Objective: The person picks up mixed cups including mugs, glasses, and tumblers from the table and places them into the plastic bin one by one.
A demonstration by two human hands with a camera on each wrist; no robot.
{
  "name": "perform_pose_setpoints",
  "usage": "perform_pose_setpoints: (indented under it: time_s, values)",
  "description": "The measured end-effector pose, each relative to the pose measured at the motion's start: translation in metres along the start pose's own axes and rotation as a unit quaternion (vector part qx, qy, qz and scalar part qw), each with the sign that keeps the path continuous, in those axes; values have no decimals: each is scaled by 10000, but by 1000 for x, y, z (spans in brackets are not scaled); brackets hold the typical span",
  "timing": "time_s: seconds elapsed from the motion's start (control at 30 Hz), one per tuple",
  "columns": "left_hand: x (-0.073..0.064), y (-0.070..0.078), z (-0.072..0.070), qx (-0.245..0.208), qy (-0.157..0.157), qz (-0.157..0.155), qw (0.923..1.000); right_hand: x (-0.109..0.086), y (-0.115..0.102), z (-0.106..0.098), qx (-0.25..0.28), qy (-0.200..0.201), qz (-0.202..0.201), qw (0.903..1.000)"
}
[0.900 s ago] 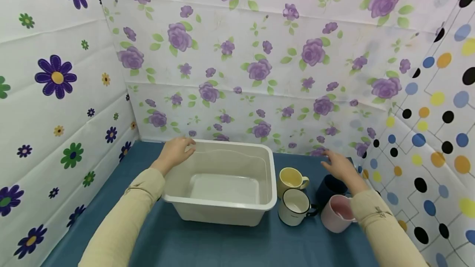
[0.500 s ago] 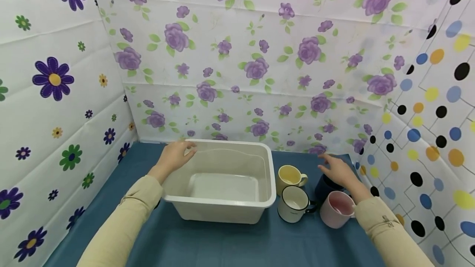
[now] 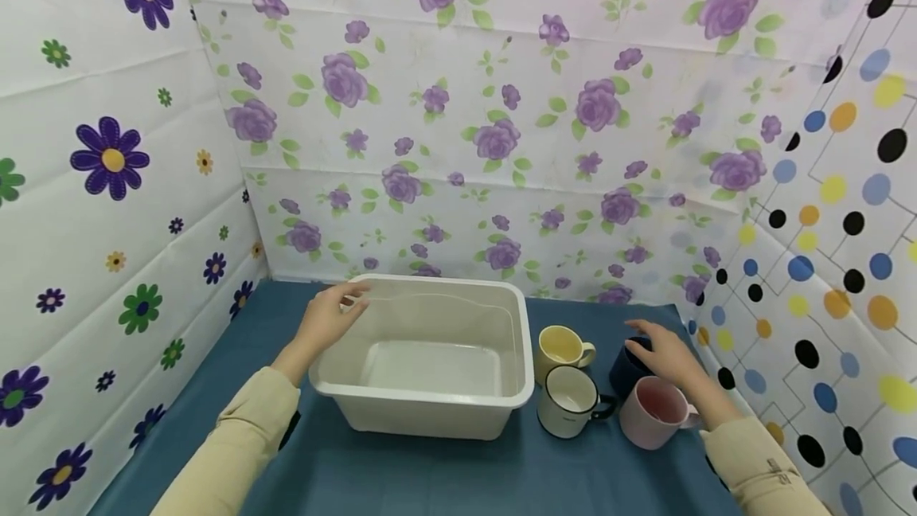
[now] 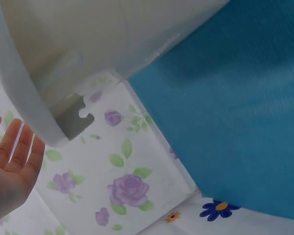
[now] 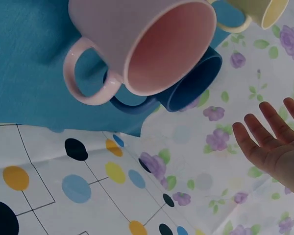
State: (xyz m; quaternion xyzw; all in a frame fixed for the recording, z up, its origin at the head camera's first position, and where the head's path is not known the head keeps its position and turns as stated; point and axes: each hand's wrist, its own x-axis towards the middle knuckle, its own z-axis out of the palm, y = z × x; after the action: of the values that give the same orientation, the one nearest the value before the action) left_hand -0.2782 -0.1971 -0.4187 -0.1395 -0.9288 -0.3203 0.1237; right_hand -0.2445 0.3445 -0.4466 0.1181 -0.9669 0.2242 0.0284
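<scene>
My left hand (image 3: 324, 329) hovers by the left rim of a white plastic basin (image 3: 423, 416). In the left wrist view its fingers (image 4: 20, 147) are extended beside the basin's rim (image 4: 19, 88), holding nothing; contact cannot be told. My right hand (image 3: 666, 353) is above a navy mug (image 3: 626, 369) and partly covers it in the head view. The right wrist view has this hand (image 5: 279, 147) with spread fingers, apart from the navy mug (image 5: 193, 83). Close by stand a pink mug (image 3: 648, 424), a white mug with a black rim (image 3: 562, 416) and a yellow mug (image 3: 553, 357).
A blue cloth (image 3: 458, 480) covers the table under the basin and mugs. Patterned sheets enclose it: a rose-print sheet (image 3: 458, 142) behind, a daisy-print sheet (image 3: 107, 221) at left, a dotted sheet (image 3: 809, 325) at right.
My right hand has come down and nearer, over the navy mug. My left hand has shifted slightly left and nearer along the basin's rim. Basin and mugs stay put.
</scene>
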Motion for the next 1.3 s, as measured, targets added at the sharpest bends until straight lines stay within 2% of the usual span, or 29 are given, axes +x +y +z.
perform_pose_setpoints:
  time_s: [0.27, 0.37, 0.47, 0.6, 0.67, 0.8, 0.97, 1.03, 1.1, 1.2, 1.23, 1.3]
  values:
    - [-15, -6, -8, -380, 428, -131, 9983, -16, 1, 5, -79, -20, -75, 9999]
    - [-18, -7, -9, -467, 475, -244, 9975, -21, 3, 4, -171, -43, -99, 9998]
    - [-21, -6, -13, -622, 320, -526, 9962, -25, 6, 2, -199, -83, -147, 9997]
    - [-25, -6, -22, -975, -219, -1140, 9884, -29, 9, 2, -254, -164, -216, 9993]
    - [-26, -5, -27, -1240, -548, -1491, 9795, -31, 11, 3, -301, -213, -251, 9990]
    - [-28, -7, -34, -1887, -1032, -2065, 9545, -34, 14, 4, -319, -350, -259, 9985]
    - [-28, -21, -42, -2837, -1432, -2514, 9142, -36, 20, 3, -367, -606, -231, 9972]
    - [-27, -30, -44, -3181, -1687, -2629, 8951, -37, 22, 3, -397, -689, -246, 9965]
    - [-26, -38, -45, -3393, -1966, -2702, 8793, -37, 24, 3, -427, -734, -214, 9962]
    - [-25, -48, -46, -3495, -2265, -2737, 8670, -39, 28, 4, -479, -812, -171, 9954]
    - [-25, -51, -45, -3505, -2306, -2755, 8649, -39, 29, 5, -488, -838, -149, 9952]
    - [-25, -54, -43, -3467, -2331, -2733, 8665, -40, 32, 6, -502, -913, -110, 9945]
